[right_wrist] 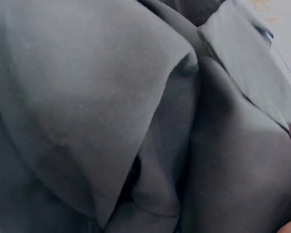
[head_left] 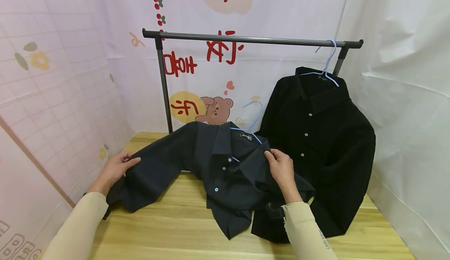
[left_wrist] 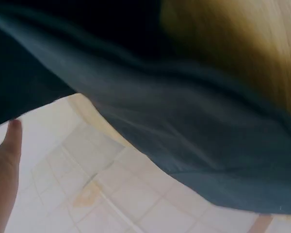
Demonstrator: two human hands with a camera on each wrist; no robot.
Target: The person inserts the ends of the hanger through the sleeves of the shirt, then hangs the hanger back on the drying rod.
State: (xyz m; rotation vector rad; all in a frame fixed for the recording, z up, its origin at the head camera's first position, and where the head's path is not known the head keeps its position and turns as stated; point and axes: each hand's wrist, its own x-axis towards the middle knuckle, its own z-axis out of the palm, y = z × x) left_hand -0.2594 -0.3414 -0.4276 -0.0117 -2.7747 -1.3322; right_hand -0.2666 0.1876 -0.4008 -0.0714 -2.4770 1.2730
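Note:
A dark button-up shirt (head_left: 197,162) is held up over the wooden table, its lower part drooping toward the tabletop. My left hand (head_left: 117,168) pinches its sleeve (head_left: 154,170), drawn out to the left. At the collar's right side, my right hand (head_left: 281,170) grips the cloth between thumb and fingers. A light blue hanger (head_left: 254,125) sits inside the neck, its hook sticking up free of the rail. In the left wrist view the sleeve cloth (left_wrist: 184,121) fills much of the picture; the right wrist view shows folded shirt fabric (right_wrist: 87,97) close up.
A black shirt (head_left: 330,135) hangs on another blue hanger (head_left: 328,64) at the right end of the clothes rail (head_left: 246,39). Its lower part reaches the wooden table (head_left: 168,232). Printed cloth walls (head_left: 281,9) stand behind and at both sides.

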